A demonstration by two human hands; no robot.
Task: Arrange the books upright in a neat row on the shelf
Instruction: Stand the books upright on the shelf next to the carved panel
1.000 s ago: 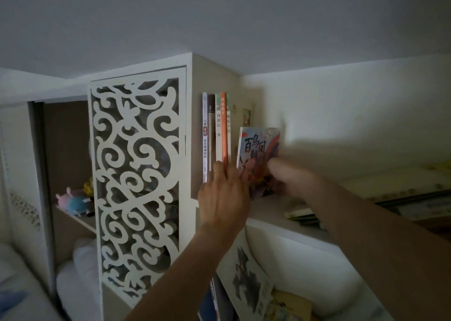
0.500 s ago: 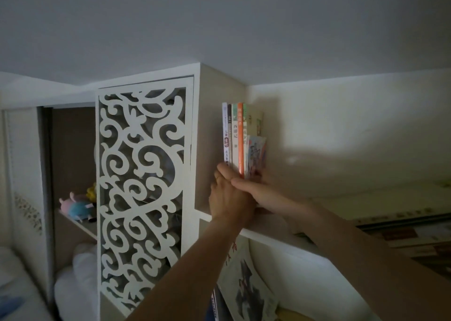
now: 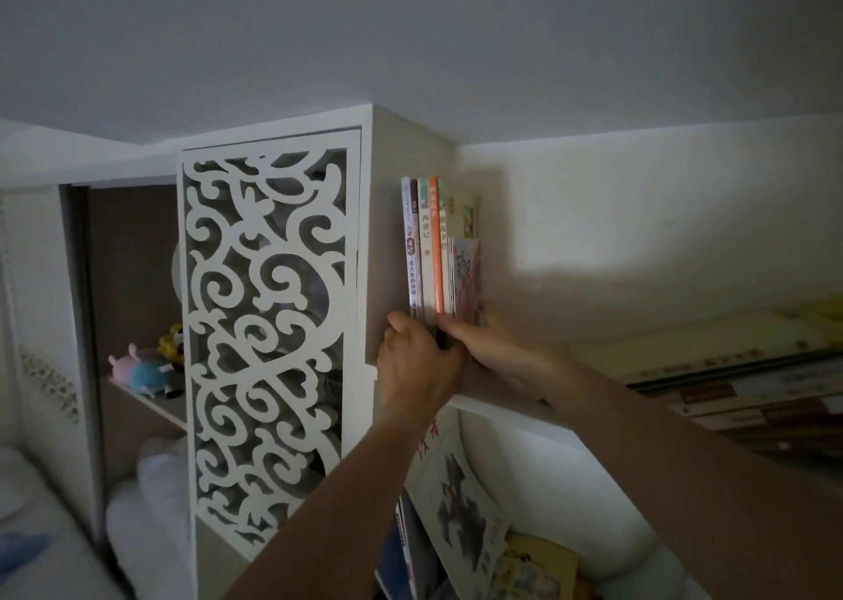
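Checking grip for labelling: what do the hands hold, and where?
Both the left hand and right hand clasp the upright row of books at its bottom end.

Dim, grainy picture; soft shadows, edges bowed.

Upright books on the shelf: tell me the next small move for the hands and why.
Probably press the short illustrated book flush left against the orange-spined book with the right hand, then ease off. The row stands upright against the cabinet side, braced below by the left hand, and more books lie flat to the right, waiting.
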